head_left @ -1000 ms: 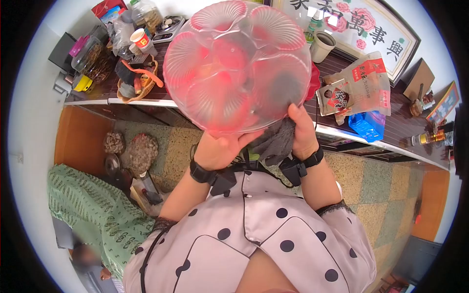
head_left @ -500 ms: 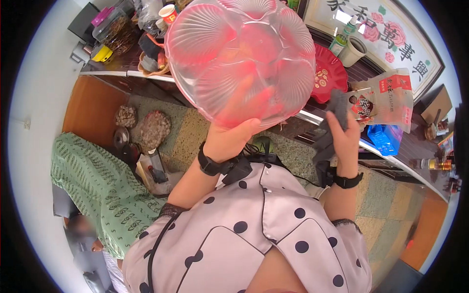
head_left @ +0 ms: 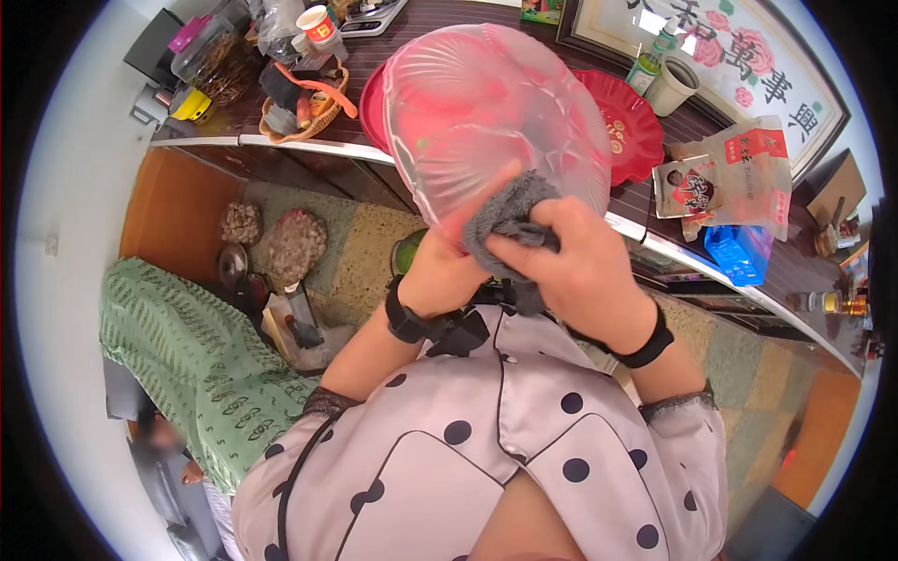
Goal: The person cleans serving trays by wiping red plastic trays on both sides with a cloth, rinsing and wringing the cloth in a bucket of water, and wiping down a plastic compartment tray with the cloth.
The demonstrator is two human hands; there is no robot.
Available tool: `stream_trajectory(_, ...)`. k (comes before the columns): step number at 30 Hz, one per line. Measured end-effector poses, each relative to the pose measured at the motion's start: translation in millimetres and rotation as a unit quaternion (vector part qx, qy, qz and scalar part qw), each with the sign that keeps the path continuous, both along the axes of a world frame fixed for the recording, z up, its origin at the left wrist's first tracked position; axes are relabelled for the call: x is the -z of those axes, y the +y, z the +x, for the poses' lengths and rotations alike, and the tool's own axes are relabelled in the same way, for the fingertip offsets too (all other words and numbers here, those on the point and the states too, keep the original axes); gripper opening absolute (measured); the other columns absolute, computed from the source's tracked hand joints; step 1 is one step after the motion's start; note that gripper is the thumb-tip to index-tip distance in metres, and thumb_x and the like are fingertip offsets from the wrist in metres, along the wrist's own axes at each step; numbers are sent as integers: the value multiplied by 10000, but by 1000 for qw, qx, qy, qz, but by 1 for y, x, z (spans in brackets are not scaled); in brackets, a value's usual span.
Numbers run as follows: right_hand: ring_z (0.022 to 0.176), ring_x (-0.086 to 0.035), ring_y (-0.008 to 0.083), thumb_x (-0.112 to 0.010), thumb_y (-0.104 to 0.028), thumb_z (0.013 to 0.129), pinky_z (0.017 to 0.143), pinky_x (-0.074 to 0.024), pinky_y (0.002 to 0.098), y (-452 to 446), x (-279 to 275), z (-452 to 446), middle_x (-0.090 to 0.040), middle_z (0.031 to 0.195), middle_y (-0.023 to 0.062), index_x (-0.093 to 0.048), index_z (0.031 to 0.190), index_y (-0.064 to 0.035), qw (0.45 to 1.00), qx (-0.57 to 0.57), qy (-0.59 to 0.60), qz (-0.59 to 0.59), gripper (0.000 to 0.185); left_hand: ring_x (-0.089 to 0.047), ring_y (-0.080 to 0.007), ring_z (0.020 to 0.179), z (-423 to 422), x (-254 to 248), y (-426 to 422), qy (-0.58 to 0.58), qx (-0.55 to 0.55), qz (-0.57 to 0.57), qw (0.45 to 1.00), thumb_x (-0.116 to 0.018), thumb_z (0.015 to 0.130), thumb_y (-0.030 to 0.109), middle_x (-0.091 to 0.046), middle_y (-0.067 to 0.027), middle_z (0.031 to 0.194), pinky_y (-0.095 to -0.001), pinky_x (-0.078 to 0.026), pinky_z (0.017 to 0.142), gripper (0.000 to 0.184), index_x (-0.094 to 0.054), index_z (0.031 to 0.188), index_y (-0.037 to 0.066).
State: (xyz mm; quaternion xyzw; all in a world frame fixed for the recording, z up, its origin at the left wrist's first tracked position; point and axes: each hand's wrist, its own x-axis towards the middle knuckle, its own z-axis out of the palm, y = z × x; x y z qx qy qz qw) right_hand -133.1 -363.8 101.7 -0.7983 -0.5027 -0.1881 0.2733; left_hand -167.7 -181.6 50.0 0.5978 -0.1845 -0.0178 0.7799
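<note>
My left hand (head_left: 444,276) grips the near edge of a round, translucent pink plastic tray (head_left: 468,112) with fan-shaped ridges. Its fingers are partly hidden behind the plastic. The tray is tilted and held up over the counter's front edge. A bunched grey cloth (head_left: 510,220) is in my right hand (head_left: 594,266), whose fingers are closed round it. The cloth lies against the tray's near edge, close to my left fingers. Behind the tray, a red scalloped dish (head_left: 636,140) with gold marks rests on the counter, partly covered from view.
On the dark counter (head_left: 524,14) stand a wicker basket (head_left: 323,122), a paper cup (head_left: 320,26), a white-grey cup (head_left: 672,89), a plastic food bag (head_left: 739,178) and a blue packet (head_left: 736,252). Left is a green patterned cloth cover (head_left: 187,365). Another person (head_left: 164,439) is at lower left.
My right hand has brought the grey cloth leftward from beside the food bag onto the tray. The tray has tilted and shifted slightly down and right, uncovering the basket and more counter.
</note>
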Motion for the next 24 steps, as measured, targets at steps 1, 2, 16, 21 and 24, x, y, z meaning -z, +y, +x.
stream_trajectory(1, 831, -583, 262, -652, -96, 700, 648, -499, 355, -1, 0, 6, -552, 946, 85, -706, 1061, -209, 1000, -1, 0, 1, 382, -490, -210, 1229, 0, -2, 0, 0, -1, 1, 1000, -528, 903, -62, -361, -108, 1459, -379, -444, 1018, 704, -171, 1501, 45)
stream_trajectory(2, 833, -582, 263, -651, -95, 701, 649, -499, 356, -1, 0, 13, -551, 936, 82, -710, 1054, -201, 999, 38, -15, 7, 374, -487, -217, 1235, -2, -5, -3, 53, 30, -84, 995, -526, 906, -59, -356, -108, 1462, -385, -449, 1014, 705, -166, 1503, 48)
stream_trajectory(16, 803, -589, 263, -640, -56, 684, 619, -498, 351, 3, 3, 28, -554, 909, 77, -727, 982, -190, 996, 55, -15, 66, 337, -462, -209, 1260, -3, -19, -3, 122, 29, -185, 975, -571, 883, -68, -385, -105, 1453, -358, -451, 1011, 752, -171, 1506, 62)
stream_trajectory(21, 801, -594, 277, -636, -32, 676, 633, -506, 360, 3, 7, 27, -560, 919, 88, -723, 1005, -190, 998, -21, 7, 51, 375, -470, -194, 1248, 7, -3, 3, 28, 9, -83, 996, -544, 896, -71, -389, -108, 1450, -348, -459, 991, 723, -176, 1506, 55)
stream_trajectory(24, 779, -601, 303, -598, 26, 659, 652, -509, 360, 4, 5, 38, -567, 934, 122, -706, 1041, -160, 993, 40, 43, 104, 439, -487, -209, 1241, 12, -16, 0, 95, 32, -131, 986, -505, 903, -71, -381, -126, 1455, -347, -472, 974, 717, -155, 1512, 70)
